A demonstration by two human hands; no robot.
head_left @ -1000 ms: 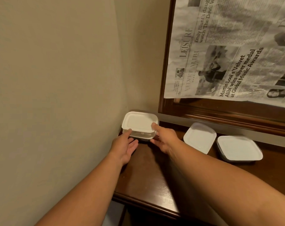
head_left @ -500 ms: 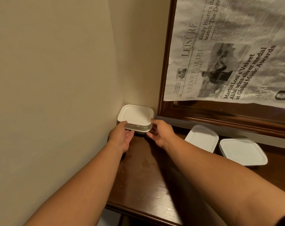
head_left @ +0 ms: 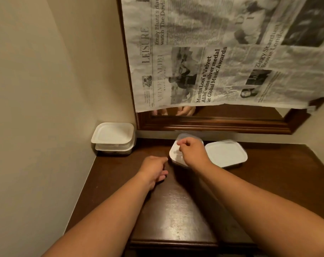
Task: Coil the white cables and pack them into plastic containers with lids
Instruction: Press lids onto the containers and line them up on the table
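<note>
Right grip (head_left: 192, 153) curled over centre lid (head_left: 174, 154), pinch unclear; left grip (head_left: 153, 168) slack, empty: one-handed pull could skid it into right box (head_left: 226, 153).

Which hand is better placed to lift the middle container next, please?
Right. The right hand sits over the middle container, fingers curled over its top, though a firm grip is not clear. The left hand hangs beside it above the table, holding nothing.
</note>
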